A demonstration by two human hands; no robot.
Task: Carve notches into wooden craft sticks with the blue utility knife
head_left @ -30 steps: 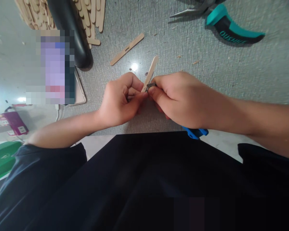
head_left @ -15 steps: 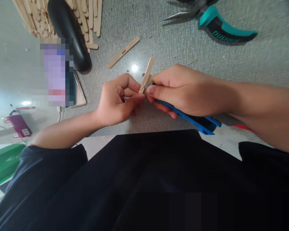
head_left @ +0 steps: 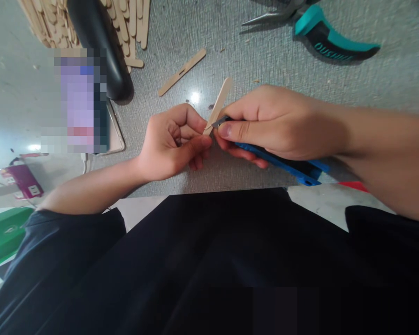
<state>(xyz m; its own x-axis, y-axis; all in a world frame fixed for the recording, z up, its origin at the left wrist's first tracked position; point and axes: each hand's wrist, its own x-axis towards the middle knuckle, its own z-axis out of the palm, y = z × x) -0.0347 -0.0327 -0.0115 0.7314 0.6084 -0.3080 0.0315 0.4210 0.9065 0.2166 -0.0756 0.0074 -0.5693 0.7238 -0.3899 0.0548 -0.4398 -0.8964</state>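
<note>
My left hand is closed in a pinch on the lower end of a pale wooden craft stick, which points up and away over the grey mat. My right hand is wrapped round a blue utility knife. Its short metal blade meets the stick's edge just above my left thumb. The knife's blue handle runs back under my right palm toward my wrist. Both hands touch at the stick.
A loose craft stick with a slot lies beyond my hands. A heap of sticks and a black cylinder sit at the top left. Teal-handled pliers lie at the top right. A purple box is on the left.
My right hand has turned, so the knife's blue handle now shows well out from under the palm. The stick has tilted slightly to the right. My left hand has stayed in place.
</note>
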